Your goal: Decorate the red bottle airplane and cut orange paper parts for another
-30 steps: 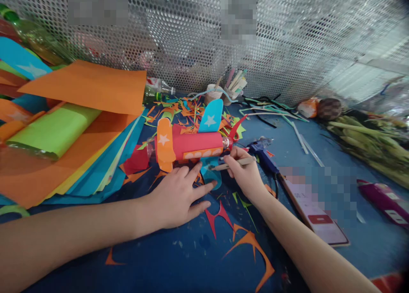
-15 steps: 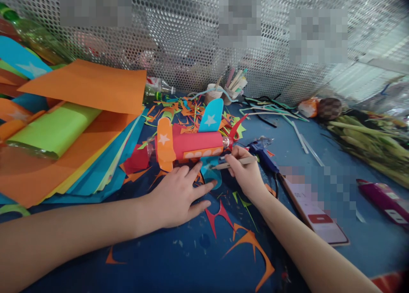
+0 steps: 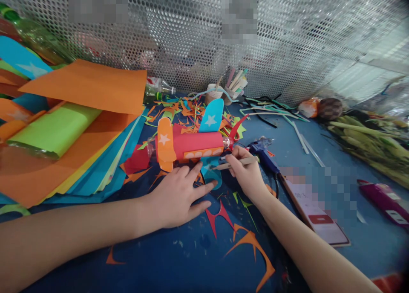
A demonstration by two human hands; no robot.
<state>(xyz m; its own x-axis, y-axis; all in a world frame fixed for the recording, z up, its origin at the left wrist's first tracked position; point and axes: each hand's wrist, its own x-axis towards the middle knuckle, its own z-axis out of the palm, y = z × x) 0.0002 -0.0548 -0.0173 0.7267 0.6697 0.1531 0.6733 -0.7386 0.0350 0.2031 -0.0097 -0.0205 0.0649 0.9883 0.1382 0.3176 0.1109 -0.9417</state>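
A toy plane (image 3: pixel 200 142) made from a plastic bottle in red paper lies across the middle of the table. Its far wing (image 3: pixel 212 115) is blue with a pale star; an orange strip (image 3: pixel 165 144) with a star wraps its left end, and red propeller blades (image 3: pixel 239 127) show at the bottle's neck. My left hand (image 3: pixel 179 195) lies flat with fingers spread, fingertips on the near blue wing (image 3: pixel 214 181). In my right hand (image 3: pixel 244 171) is a slim grey pen (image 3: pixel 223 166), pinched, its tip at that wing. Whether the tip touches the paper is hard to tell.
Coloured paper sheets (image 3: pixel 89 156) are stacked at left. Paper scraps (image 3: pixel 252 239) lie in front of and behind the plane. A blue glue gun (image 3: pixel 266 158), a phone (image 3: pixel 315 212) and a purple cutter (image 3: pixel 383 201) lie at right. Cups of sticks (image 3: pixel 214 94) stand near the perforated metal screen (image 3: pixel 185 33).
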